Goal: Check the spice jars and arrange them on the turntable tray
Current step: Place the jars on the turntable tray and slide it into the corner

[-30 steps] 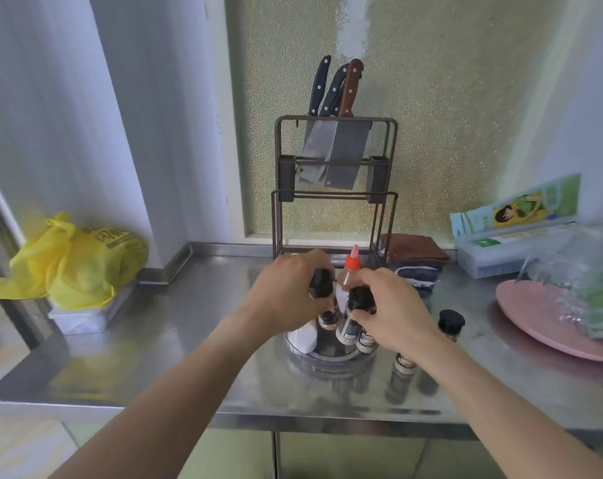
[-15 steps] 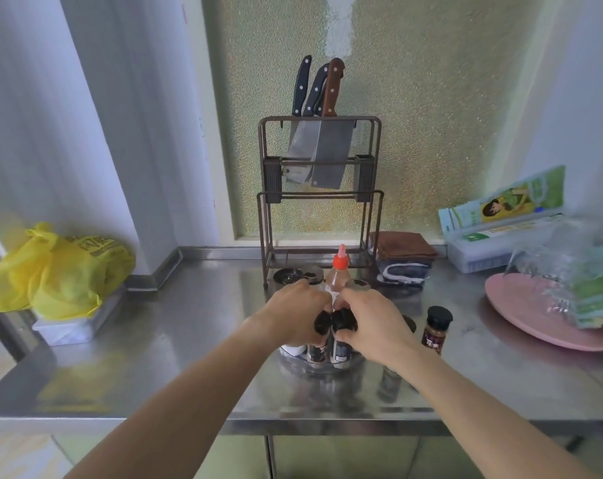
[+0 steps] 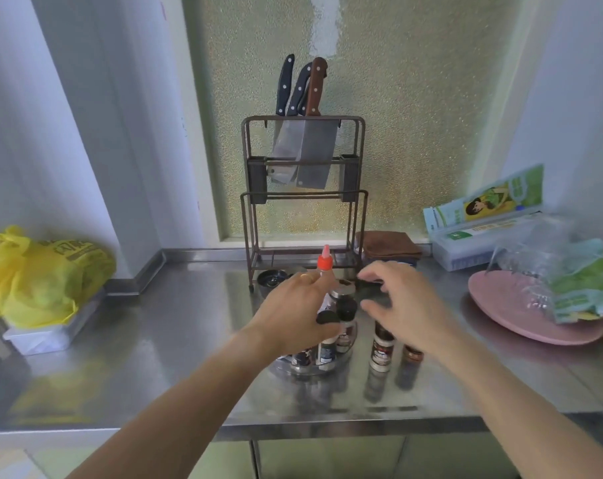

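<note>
1. Head view: three black-capped spice jars (image 3: 327, 344) and one red-capped squeeze bottle (image 3: 325, 271) show on the turntable tray (image 3: 314, 369); the left hand (image 3: 293, 316) hides any others.
2. Two more jars (image 3: 382, 350) stand on the table (image 3: 155, 340) just right of the tray, tops hidden.
3. The left hand's grip is unclear; the right hand (image 3: 403, 305) hovers, fingers spread.

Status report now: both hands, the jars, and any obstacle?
Left hand on tray jars, grip unclear. Right hand open, above two jars off the tray. Knife rack behind, not blocking.
</note>
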`<control>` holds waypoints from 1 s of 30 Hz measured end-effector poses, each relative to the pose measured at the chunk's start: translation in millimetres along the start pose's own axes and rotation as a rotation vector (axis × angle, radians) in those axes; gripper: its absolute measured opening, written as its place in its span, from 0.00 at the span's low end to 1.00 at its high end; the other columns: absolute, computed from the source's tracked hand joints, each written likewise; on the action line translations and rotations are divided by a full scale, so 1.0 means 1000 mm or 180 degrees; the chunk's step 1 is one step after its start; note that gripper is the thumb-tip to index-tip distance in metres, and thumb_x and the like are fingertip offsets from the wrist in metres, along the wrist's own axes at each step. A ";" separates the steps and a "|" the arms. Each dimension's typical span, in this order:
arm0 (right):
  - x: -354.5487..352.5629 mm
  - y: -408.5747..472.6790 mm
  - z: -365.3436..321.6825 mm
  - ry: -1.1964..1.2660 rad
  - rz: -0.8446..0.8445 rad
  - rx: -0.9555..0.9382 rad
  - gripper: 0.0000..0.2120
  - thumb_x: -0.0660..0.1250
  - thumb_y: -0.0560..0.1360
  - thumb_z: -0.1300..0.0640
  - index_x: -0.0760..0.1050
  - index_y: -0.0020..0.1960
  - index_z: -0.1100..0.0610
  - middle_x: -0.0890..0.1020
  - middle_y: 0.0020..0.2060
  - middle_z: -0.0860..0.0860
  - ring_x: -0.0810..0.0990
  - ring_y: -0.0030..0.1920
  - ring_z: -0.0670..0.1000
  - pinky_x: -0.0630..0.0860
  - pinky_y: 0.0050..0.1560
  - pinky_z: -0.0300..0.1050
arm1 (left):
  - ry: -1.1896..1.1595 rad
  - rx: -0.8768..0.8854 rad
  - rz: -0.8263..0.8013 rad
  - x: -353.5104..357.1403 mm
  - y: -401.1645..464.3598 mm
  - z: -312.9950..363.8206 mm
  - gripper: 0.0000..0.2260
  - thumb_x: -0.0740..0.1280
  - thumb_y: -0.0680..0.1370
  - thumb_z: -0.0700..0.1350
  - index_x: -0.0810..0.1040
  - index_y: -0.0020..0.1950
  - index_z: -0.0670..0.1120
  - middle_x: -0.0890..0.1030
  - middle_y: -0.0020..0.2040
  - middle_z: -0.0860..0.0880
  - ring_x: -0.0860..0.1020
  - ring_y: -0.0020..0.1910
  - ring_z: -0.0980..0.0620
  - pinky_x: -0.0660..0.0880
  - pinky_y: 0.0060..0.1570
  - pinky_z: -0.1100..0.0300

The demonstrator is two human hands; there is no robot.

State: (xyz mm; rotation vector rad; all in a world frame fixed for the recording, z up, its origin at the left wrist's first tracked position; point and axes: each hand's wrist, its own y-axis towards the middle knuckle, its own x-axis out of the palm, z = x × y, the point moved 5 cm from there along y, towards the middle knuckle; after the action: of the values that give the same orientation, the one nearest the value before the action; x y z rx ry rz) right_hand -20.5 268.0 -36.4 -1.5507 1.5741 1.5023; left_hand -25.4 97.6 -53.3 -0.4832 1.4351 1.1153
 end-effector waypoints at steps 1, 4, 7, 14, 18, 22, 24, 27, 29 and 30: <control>-0.008 0.000 0.013 -0.0048 0.0061 0.0095 0.18 0.74 0.75 0.53 0.77 0.64 0.48 0.81 0.59 0.45 0.79 0.57 0.49 0.76 0.58 0.45 | -0.0042 0.0123 0.0105 -0.001 0.003 0.011 0.26 0.71 0.75 0.57 0.72 0.72 0.54 0.77 0.66 0.51 0.75 0.64 0.48 0.75 0.59 0.53; -0.017 -0.003 0.052 -0.0320 0.0051 0.0352 0.15 0.73 0.76 0.55 0.78 0.62 0.49 0.82 0.59 0.48 0.80 0.59 0.52 0.74 0.56 0.46 | 0.0012 0.0379 0.0101 0.015 0.019 0.046 0.23 0.69 0.77 0.55 0.71 0.71 0.53 0.76 0.64 0.50 0.76 0.62 0.47 0.76 0.56 0.52; -0.005 -0.012 0.079 -0.0631 -0.0201 0.0503 0.17 0.70 0.78 0.54 0.75 0.66 0.49 0.79 0.63 0.50 0.78 0.64 0.55 0.74 0.58 0.48 | 0.0264 0.0542 -0.0110 0.045 0.036 0.072 0.23 0.68 0.77 0.52 0.70 0.72 0.51 0.75 0.64 0.47 0.76 0.62 0.44 0.75 0.53 0.50; 0.035 -0.030 0.109 -0.0620 -0.0649 0.0662 0.25 0.65 0.80 0.57 0.66 0.75 0.48 0.75 0.67 0.53 0.78 0.64 0.59 0.77 0.60 0.54 | 0.0617 0.0330 -0.0692 0.100 0.054 0.085 0.21 0.67 0.78 0.44 0.70 0.71 0.47 0.74 0.64 0.42 0.76 0.63 0.40 0.76 0.57 0.47; 0.032 -0.035 0.113 -0.0460 -0.0495 0.0750 0.22 0.68 0.77 0.61 0.69 0.68 0.49 0.77 0.62 0.54 0.80 0.60 0.59 0.77 0.57 0.53 | 0.0541 0.0337 -0.0802 0.104 0.057 0.090 0.20 0.67 0.77 0.39 0.74 0.69 0.46 0.76 0.62 0.41 0.79 0.59 0.39 0.75 0.60 0.48; 0.000 -0.033 0.104 -0.0517 -0.0424 0.0721 0.19 0.70 0.77 0.56 0.71 0.65 0.48 0.78 0.60 0.53 0.80 0.58 0.58 0.76 0.52 0.50 | 0.0176 0.0342 -0.0559 0.063 0.056 0.093 0.18 0.67 0.77 0.43 0.75 0.67 0.47 0.77 0.60 0.42 0.79 0.58 0.39 0.76 0.58 0.47; -0.028 -0.026 0.089 -0.0459 -0.0124 0.0576 0.19 0.72 0.76 0.54 0.72 0.64 0.47 0.78 0.58 0.52 0.81 0.57 0.58 0.74 0.49 0.48 | 0.0116 0.0392 -0.0252 0.026 0.056 0.087 0.17 0.68 0.77 0.43 0.75 0.66 0.47 0.78 0.58 0.43 0.78 0.57 0.41 0.75 0.57 0.47; -0.061 -0.006 0.056 -0.0187 0.0266 0.0333 0.19 0.74 0.74 0.53 0.75 0.63 0.46 0.80 0.57 0.51 0.81 0.57 0.55 0.75 0.52 0.47 | 0.0094 0.0379 0.0095 -0.026 0.055 0.067 0.17 0.69 0.76 0.44 0.74 0.64 0.49 0.80 0.54 0.46 0.78 0.53 0.45 0.74 0.53 0.52; -0.068 0.009 0.036 0.0018 0.0351 0.0170 0.19 0.75 0.73 0.53 0.75 0.62 0.45 0.82 0.57 0.49 0.81 0.56 0.54 0.78 0.58 0.51 | 0.0079 0.0233 0.0186 -0.048 0.055 0.046 0.16 0.71 0.76 0.44 0.73 0.62 0.48 0.80 0.50 0.48 0.78 0.49 0.47 0.72 0.48 0.56; -0.066 0.017 0.027 0.0102 0.0353 0.0106 0.19 0.75 0.73 0.53 0.75 0.62 0.45 0.83 0.58 0.49 0.81 0.55 0.54 0.78 0.58 0.52 | 0.0099 0.0144 0.0211 -0.056 0.056 0.036 0.16 0.71 0.76 0.45 0.72 0.62 0.48 0.80 0.49 0.49 0.77 0.47 0.48 0.71 0.46 0.57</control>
State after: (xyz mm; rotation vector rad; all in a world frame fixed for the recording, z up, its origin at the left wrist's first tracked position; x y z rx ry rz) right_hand -28.7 313.8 20.8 -1.4981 1.7200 1.5083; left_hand -40.3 135.8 23.2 -0.4252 1.5096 1.1299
